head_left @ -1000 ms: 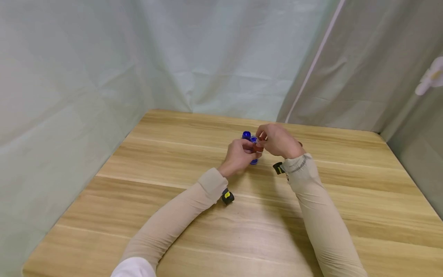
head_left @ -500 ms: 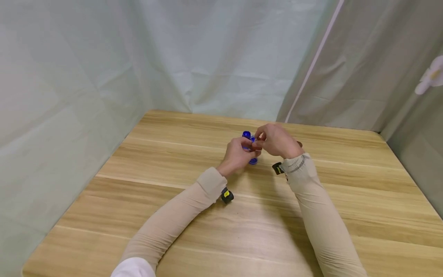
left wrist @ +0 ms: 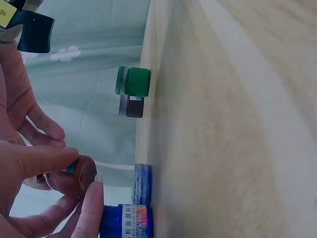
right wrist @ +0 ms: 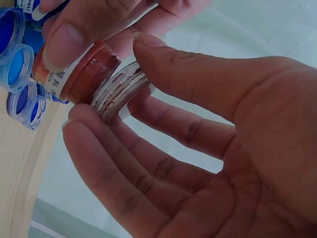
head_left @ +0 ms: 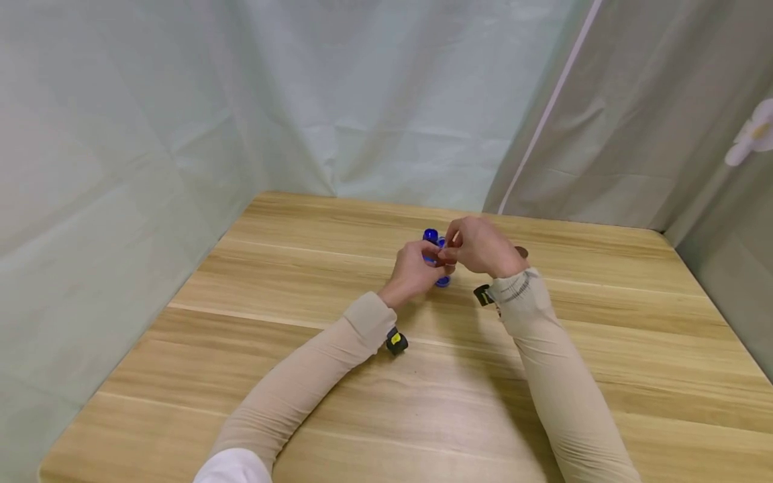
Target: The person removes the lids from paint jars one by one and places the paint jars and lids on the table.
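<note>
My left hand (head_left: 413,268) grips a small reddish-brown paint jar (right wrist: 84,74) around its labelled body, thumb on one side and fingers on the other. The jar is tilted, with its threaded neck facing my right hand (head_left: 483,248). Thumb and fingers of that hand pinch a clear ribbed lid (right wrist: 119,91) by its edge. In the right wrist view the lid sits aslant right at the jar's mouth, smeared with reddish paint. The head view hides most of the jar behind the fingers. Beneath the left fingers stands a blue paint jar (left wrist: 124,220) with a printed label.
Several blue jars (right wrist: 15,67) cluster beside the hands, one dark blue (head_left: 431,235) behind the left fingers. A green jar (left wrist: 136,82) and a dark jar (left wrist: 133,106) stand farther off. The wooden table (head_left: 272,268) ends at hanging curtains (head_left: 386,100).
One second ago more of the reddish-brown jar showed between the hands. The right fingers have since moved slightly left and closer over it, while the left hand has barely shifted.
</note>
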`<state>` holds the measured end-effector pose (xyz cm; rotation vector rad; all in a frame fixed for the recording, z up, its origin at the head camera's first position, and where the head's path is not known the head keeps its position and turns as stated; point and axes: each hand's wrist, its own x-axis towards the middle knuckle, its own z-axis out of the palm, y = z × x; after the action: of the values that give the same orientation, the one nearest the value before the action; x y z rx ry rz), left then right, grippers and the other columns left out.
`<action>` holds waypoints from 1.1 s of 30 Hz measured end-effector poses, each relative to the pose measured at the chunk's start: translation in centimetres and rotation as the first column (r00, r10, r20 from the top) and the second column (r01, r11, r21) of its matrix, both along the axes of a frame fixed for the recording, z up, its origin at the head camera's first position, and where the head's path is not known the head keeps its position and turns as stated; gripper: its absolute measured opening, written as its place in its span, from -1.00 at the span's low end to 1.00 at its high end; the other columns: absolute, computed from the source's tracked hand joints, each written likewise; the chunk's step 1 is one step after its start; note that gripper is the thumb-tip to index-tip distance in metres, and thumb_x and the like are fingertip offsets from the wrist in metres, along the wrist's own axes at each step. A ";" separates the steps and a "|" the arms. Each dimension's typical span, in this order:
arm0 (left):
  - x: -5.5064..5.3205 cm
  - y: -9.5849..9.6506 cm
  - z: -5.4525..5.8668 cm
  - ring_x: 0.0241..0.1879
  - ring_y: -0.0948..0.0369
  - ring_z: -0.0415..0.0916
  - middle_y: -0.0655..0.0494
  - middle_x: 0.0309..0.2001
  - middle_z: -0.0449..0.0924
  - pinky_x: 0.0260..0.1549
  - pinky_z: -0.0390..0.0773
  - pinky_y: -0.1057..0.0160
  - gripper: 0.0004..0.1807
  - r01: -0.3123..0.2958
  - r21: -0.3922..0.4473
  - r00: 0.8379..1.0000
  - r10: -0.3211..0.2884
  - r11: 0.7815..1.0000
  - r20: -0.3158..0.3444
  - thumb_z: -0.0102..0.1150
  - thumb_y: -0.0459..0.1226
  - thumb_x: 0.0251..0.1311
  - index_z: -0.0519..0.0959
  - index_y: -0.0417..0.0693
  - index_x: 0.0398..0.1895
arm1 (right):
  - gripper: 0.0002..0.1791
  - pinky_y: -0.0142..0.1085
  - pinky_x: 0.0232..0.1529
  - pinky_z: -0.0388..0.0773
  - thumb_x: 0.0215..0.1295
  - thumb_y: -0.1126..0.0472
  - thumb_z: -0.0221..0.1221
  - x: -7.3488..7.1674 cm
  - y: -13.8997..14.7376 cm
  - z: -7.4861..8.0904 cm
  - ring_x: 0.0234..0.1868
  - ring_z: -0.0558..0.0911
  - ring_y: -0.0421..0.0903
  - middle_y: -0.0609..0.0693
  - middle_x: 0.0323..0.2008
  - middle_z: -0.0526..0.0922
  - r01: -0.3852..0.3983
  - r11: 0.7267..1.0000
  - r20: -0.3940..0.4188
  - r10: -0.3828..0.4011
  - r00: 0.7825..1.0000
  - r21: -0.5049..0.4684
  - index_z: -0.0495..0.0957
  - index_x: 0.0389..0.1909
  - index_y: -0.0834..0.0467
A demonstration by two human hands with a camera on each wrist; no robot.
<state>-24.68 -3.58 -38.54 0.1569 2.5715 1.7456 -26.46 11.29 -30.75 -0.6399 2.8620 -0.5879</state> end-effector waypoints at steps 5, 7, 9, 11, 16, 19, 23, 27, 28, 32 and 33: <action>-0.1 0.0 -0.2 -0.18 0.12 0.74 -0.08 -0.07 0.73 -0.29 0.69 0.34 -0.70 -0.005 -0.026 1.000 0.005 1.000 -0.005 0.48 -0.29 0.14 0.68 -0.21 -0.08 | -0.80 -0.30 -0.41 0.51 0.38 0.14 0.31 0.0 -0.4 -0.3 -0.36 0.63 -0.05 0.13 -0.23 0.75 -0.027 1.000 -0.025 0.027 0.999 0.013 0.64 -0.20 0.22; 0.0 0.0 -0.2 -0.19 0.12 0.74 -0.08 -0.08 0.73 -0.30 0.68 0.34 -0.72 -0.006 -0.026 1.000 0.005 1.000 -0.011 0.47 -0.29 0.15 0.69 -0.20 -0.10 | -0.80 -0.31 -0.42 0.50 0.40 0.14 0.30 0.0 -0.5 -0.3 -0.37 0.61 -0.05 0.14 -0.23 0.74 -0.024 1.000 -0.017 0.025 1.000 0.006 0.63 -0.20 0.22; 0.0 -0.1 -0.2 -0.20 0.13 0.73 -0.07 -0.09 0.73 -0.32 0.68 0.34 -0.74 -0.005 -0.020 1.000 0.004 1.000 -0.016 0.47 -0.28 0.16 0.69 -0.19 -0.12 | -0.81 -0.30 -0.41 0.50 0.41 0.15 0.29 0.0 -0.4 -0.2 -0.35 0.62 -0.04 0.14 -0.21 0.74 -0.017 1.000 -0.003 0.017 1.000 -0.002 0.62 -0.19 0.22; 0.0 -0.1 -0.1 -0.22 0.15 0.72 -0.07 -0.10 0.73 -0.35 0.67 0.35 -0.74 -0.002 -0.014 1.000 0.002 1.000 -0.021 0.47 -0.28 0.16 0.69 -0.18 -0.13 | -0.81 -0.29 -0.39 0.52 0.41 0.15 0.28 0.0 -0.4 -0.1 -0.33 0.63 -0.03 0.14 -0.19 0.73 -0.010 1.000 0.010 0.010 1.000 -0.005 0.62 -0.17 0.22; 0.1 -0.2 0.0 -0.24 0.14 0.75 -0.07 -0.11 0.75 -0.35 0.69 0.35 -0.75 -0.003 -0.021 0.999 0.002 1.000 -0.037 0.48 -0.27 0.15 0.70 -0.18 -0.15 | -0.79 -0.26 -0.34 0.56 0.42 0.14 0.27 0.0 -0.3 0.1 -0.26 0.66 0.00 0.14 -0.16 0.73 -0.005 1.000 0.031 0.005 1.000 -0.003 0.61 -0.11 0.22; 0.1 -0.3 0.1 -0.20 0.11 0.76 -0.07 -0.11 0.76 -0.29 0.72 0.32 -0.72 -0.012 -0.027 0.999 0.011 1.000 -0.042 0.49 -0.27 0.14 0.69 -0.18 -0.12 | -0.76 -0.22 -0.31 0.59 0.42 0.13 0.27 -0.1 -0.4 0.2 -0.24 0.68 0.02 0.16 -0.15 0.73 -0.010 1.000 0.029 0.010 1.000 -0.006 0.61 -0.08 0.22; 0.0 -0.5 0.3 -0.15 0.10 0.74 -0.06 -0.12 0.76 -0.20 0.73 0.28 -0.65 -0.023 -0.043 0.998 0.021 0.999 -0.058 0.50 -0.28 0.12 0.66 -0.19 -0.04 | -0.73 -0.14 -0.22 0.62 0.44 0.15 0.26 -0.3 -0.2 0.2 -0.18 0.70 0.07 0.20 -0.12 0.73 -0.020 1.000 0.026 0.020 0.999 -0.023 0.59 -0.01 0.25; -0.1 -0.8 0.7 -0.18 0.12 0.72 -0.03 -0.14 0.77 -0.22 0.70 0.29 -0.68 -0.025 -0.079 0.996 0.018 0.997 -0.084 0.50 -0.27 0.14 0.68 -0.16 -0.06 | -0.66 -0.07 -0.11 0.66 0.47 0.20 0.21 -0.5 0.0 0.3 -0.09 0.71 0.12 0.26 -0.04 0.71 -0.033 0.998 0.039 0.035 0.999 -0.050 0.57 0.15 0.30; -0.2 -0.9 0.8 -0.19 0.12 0.71 -0.03 -0.14 0.77 -0.23 0.70 0.30 -0.70 -0.022 -0.086 0.996 0.014 0.996 -0.089 0.49 -0.27 0.14 0.69 -0.15 -0.08 | -0.66 -0.06 -0.09 0.66 0.47 0.21 0.21 -0.5 0.1 0.3 -0.07 0.71 0.12 0.26 -0.03 0.71 -0.037 0.998 0.040 0.039 0.998 -0.053 0.57 0.16 0.30; -0.2 -1.4 1.3 -0.20 0.11 0.73 -0.05 -0.15 0.77 -0.27 0.71 0.29 -0.72 -0.003 -0.102 0.996 -0.005 0.995 -0.084 0.49 -0.28 0.14 0.69 -0.18 -0.11 | -0.74 -0.06 -0.08 0.64 0.40 0.22 0.29 -0.6 0.5 0.3 -0.09 0.70 0.10 0.23 -0.07 0.72 -0.044 0.997 0.032 0.046 0.998 -0.059 0.65 0.02 0.27; -0.3 -1.6 1.5 -0.20 0.10 0.74 -0.06 -0.15 0.78 -0.27 0.71 0.28 -0.71 0.001 -0.108 0.997 -0.009 0.994 -0.078 0.50 -0.29 0.13 0.69 -0.19 -0.11 | -0.76 -0.06 -0.09 0.63 0.37 0.21 0.32 -0.6 0.5 0.3 -0.10 0.69 0.09 0.22 -0.08 0.72 -0.045 0.997 0.029 0.046 0.999 -0.060 0.66 -0.03 0.26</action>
<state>-24.93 -5.18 -37.01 0.2331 2.7099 1.6254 -27.09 11.83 -30.44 -0.6972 2.8037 -0.6720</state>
